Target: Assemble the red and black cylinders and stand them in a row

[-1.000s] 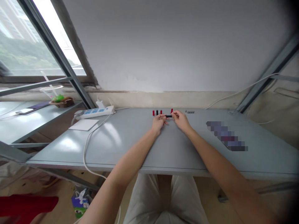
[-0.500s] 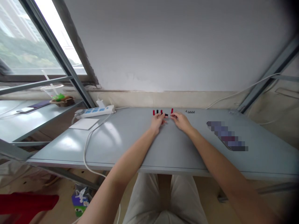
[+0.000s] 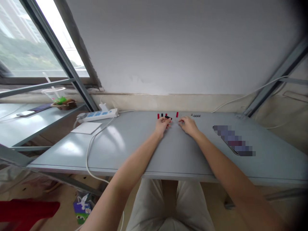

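My left hand [image 3: 162,127] grips a small black cylinder [image 3: 168,117] between thumb and fingers, its end pointing right. Just behind that hand, a red cylinder [image 3: 158,115] and a black cylinder [image 3: 162,114] stand upright, beside another red cylinder [image 3: 166,114] partly covered by the held piece. My right hand [image 3: 188,125] is a short way to the right, fingertips pinched together; whatever they hold, if anything, is too small to make out. Behind and between the hands stands one more red cylinder [image 3: 177,114]. Several tiny grey metal pieces [image 3: 196,115] sit in a row farther right.
A phone [image 3: 232,141], blurred over, lies on the right of the grey desk [image 3: 187,160]. At the left are a white power strip [image 3: 98,115], a white flat box [image 3: 87,128] and a trailing cable [image 3: 89,146]. The wall [image 3: 173,57] rises behind.
My right hand has moved slightly right, away from the left one. The black cylinder in my left hand has tilted, and the gap between the hands is wider.
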### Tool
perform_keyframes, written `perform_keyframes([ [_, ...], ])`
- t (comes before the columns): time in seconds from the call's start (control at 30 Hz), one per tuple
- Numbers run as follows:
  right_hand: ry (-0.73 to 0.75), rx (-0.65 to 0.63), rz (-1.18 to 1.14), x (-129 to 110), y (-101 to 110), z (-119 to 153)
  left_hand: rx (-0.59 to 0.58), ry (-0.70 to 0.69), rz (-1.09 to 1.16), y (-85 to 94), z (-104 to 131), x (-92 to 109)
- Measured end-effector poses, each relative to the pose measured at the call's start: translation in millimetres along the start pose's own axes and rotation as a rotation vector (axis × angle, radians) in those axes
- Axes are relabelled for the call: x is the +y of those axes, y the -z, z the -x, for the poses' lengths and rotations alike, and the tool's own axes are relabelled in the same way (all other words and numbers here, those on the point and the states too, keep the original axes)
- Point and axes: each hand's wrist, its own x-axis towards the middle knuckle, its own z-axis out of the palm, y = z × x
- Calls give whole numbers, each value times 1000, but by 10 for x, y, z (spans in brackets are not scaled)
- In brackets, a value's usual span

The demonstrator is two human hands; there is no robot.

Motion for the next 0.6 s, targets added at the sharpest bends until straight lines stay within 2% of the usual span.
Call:
perform_keyframes([
  [0.13, -216, 25, -125, 110, -3, -93, 14, -163, -306, -22, -48, -90],
  [0.27, -324, 21, -204, 226, -39, -242, -35, -286, -598, -112, -55, -114],
  [0.47, -369, -1, -159, 310, -176, -388, 4, -245, -775, -302, -125, -21],
  [0.6, -398, 3, -103, 313, -247, -432, 27, -220, -817, -409, -243, -56],
])
